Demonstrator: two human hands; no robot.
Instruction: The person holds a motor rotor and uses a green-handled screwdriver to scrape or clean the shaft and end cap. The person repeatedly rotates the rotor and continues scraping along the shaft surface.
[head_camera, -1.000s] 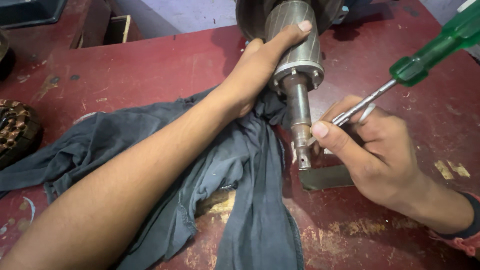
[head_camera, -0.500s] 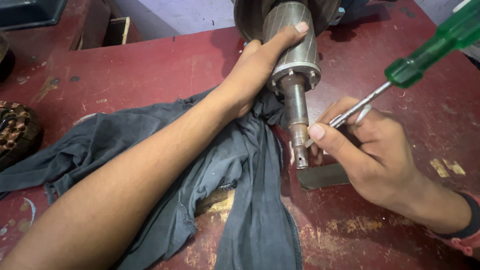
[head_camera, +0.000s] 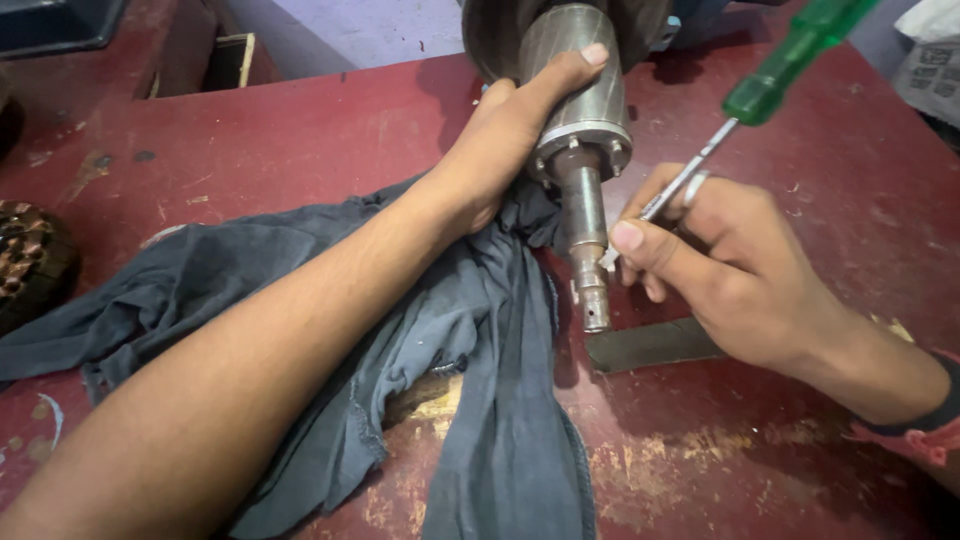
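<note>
- The motor rotor (head_camera: 578, 95), a grey metal cylinder with a narrower steel shaft (head_camera: 585, 240), lies at the upper middle of the frame on the red workbench (head_camera: 300, 130).
- Its long axis runs nearly straight up and down the frame: the thick body is at the top edge, and the shaft points down toward the bottom of the frame, ending in a stepped tip just above centre right.
- The left hand (head_camera: 505, 140) comes in from the lower left and lies along the left flank of the rotor, fingers wrapped on the body with the forefinger stretched over its top.
- The right hand (head_camera: 730, 265) enters from the right edge and pinches the metal blade of a green-handled screwdriver (head_camera: 770, 80) between thumb and fingers; the blade tip sits against the right side of the shaft, and the handle slants off to the upper right corner.
- A dark grey cloth (head_camera: 480, 360) lies under the left forearm and beside the shaft, spreading to the left edge and down to the bottom edge.
- A flat dark metal strip (head_camera: 645, 345) lies just below the shaft tip, partly under the right hand.
- Bare bench surface shows at upper left and lower right; a dark round part (head_camera: 30, 260) sits at the left edge.
</note>
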